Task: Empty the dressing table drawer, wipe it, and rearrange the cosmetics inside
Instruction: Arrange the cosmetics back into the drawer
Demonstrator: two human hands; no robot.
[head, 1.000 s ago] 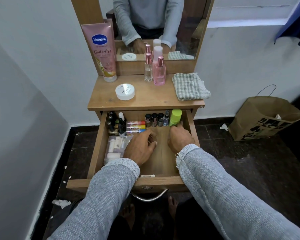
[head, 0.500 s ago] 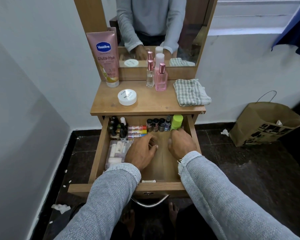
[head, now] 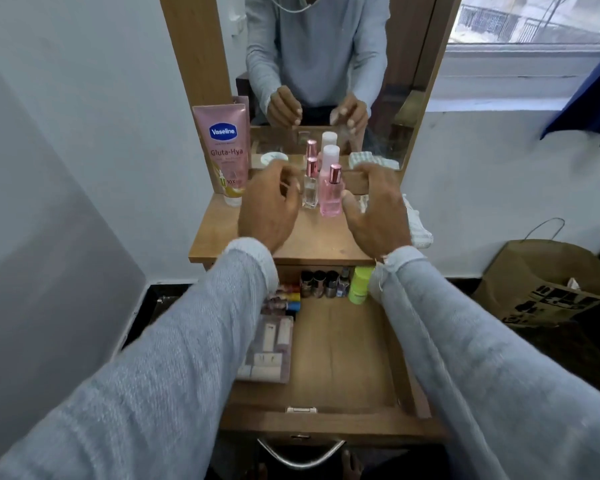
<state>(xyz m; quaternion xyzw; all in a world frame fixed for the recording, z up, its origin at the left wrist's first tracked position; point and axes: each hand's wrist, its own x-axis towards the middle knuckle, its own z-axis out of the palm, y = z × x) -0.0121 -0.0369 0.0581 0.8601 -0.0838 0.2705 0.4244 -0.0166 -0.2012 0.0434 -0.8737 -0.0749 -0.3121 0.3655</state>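
Observation:
The drawer (head: 340,348) is pulled open below the dressing table top (head: 312,244). Along its back stand small dark bottles (head: 321,284) and a green bottle (head: 359,284). Coloured tubes (head: 286,299) and a clear pouch (head: 267,351) lie at its left. On the top stand a Vaseline tube (head: 224,150), a clear perfume bottle (head: 310,187) and a pink bottle (head: 331,194). My left hand (head: 271,206) hovers left of these bottles, my right hand (head: 378,209) right of them. Both hold nothing, fingers loosely bent. A checked cloth (head: 418,226) lies partly behind my right hand.
A mirror (head: 326,64) rises behind the table top. A brown paper bag (head: 548,282) stands on the dark floor at the right. A white wall runs close on the left. The drawer's metal handle (head: 300,457) juts toward me.
Both hands have lifted out of the drawer and now hover over the table top on either side of the perfume bottles. The view has tilted upward.

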